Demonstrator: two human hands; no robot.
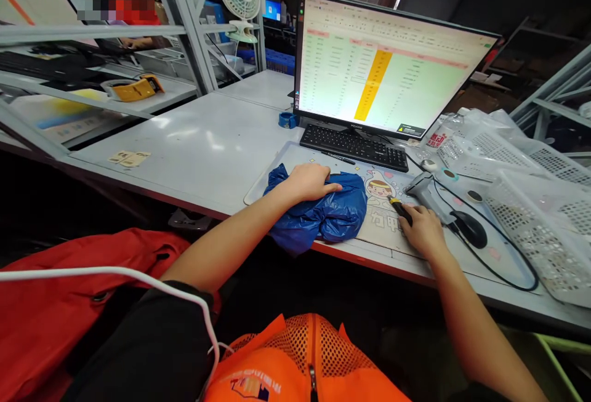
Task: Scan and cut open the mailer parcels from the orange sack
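Observation:
A crumpled blue plastic bag (344, 208) lies at the desk's front edge, part of it hanging over. My left hand (310, 181) grips it from above, thumb and forefinger showing, the other fingers partly hidden. What the bag contains cannot be seen. In my right hand (423, 229) is a black-and-yellow utility knife (398, 207), its tip pointing forward and left over the desk mat (383, 229). The fingers are closed round its handle. A grey barcode scanner (427, 192) and a black mouse (470, 229) lie just right of this hand.
Behind the mat stand a black keyboard (353, 146) and a lit monitor (388, 63). White perforated baskets (530, 229) crowd the right side. A black cable loops near the mouse. Blue tape (288, 120) and paper labels (129, 159) lie leftward. Metal shelf posts (189, 32) rise at left.

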